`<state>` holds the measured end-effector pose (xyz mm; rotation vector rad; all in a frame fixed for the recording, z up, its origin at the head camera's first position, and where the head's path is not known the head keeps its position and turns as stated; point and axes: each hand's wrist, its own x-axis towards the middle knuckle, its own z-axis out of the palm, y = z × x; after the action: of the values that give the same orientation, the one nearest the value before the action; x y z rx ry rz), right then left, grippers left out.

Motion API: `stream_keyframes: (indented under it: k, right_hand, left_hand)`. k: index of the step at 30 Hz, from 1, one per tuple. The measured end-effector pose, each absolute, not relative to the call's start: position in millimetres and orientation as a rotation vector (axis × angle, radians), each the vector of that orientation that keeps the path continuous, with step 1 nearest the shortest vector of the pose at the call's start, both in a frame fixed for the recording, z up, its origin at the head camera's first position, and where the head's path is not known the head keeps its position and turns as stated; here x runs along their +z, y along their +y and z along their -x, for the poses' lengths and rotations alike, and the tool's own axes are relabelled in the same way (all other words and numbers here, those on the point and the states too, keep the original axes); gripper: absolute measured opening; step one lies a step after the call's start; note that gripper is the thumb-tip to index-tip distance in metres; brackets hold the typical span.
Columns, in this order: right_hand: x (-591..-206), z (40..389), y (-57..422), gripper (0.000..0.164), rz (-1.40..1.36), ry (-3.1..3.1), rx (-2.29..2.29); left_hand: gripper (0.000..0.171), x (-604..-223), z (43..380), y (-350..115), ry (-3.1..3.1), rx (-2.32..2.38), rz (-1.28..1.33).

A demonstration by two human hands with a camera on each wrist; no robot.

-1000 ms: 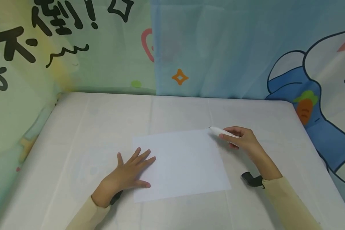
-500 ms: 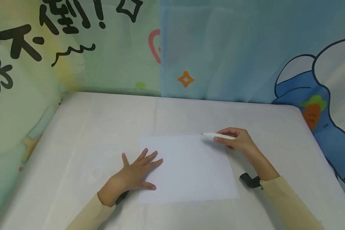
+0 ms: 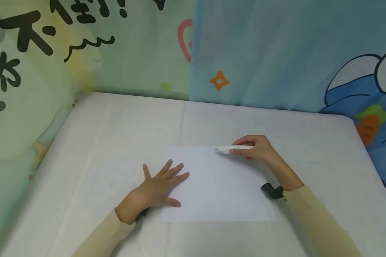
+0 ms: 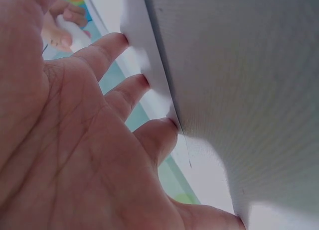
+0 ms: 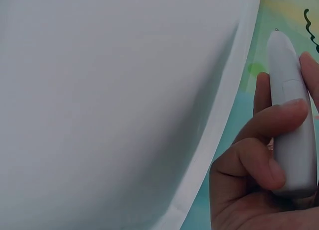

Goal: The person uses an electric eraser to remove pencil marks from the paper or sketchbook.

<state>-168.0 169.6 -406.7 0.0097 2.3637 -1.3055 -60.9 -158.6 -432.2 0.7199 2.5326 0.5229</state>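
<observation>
A blank white sheet of paper (image 3: 218, 189) lies on the white-covered table. My left hand (image 3: 157, 189) rests on its left edge with the fingers spread; in the left wrist view the fingertips (image 4: 142, 81) press down on the paper. My right hand (image 3: 255, 148) grips a thick white pen-shaped tool (image 3: 226, 149) between thumb and fingers. The tool points left, its small metal tip over the upper part of the sheet. In the right wrist view, the fingers curl round the white body (image 5: 294, 150) of the tool and the tip is up, apart from the paper.
The white table cover (image 3: 115, 125) stretches round the sheet. A printed cloth backdrop (image 3: 260, 53) stands along the back and left sides. A black wrist-worn device (image 3: 272, 191) sits at the right sleeve, and another (image 3: 142, 214) under the left wrist.
My right hand has moved left with the white tool, from beside the sheet's upper right corner to over its upper part. The left hand stays on the left edge. The view has shifted slightly.
</observation>
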Motion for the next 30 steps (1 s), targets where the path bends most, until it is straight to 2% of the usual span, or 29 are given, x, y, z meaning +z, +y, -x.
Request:
stream_keyframes:
  k: [30]
  right_hand:
    - [-412,176,158,0.053,0.008,2.377,-1.302]
  left_hand:
    - [0.084,-430,59,-160,2.547,0.483,-0.724]
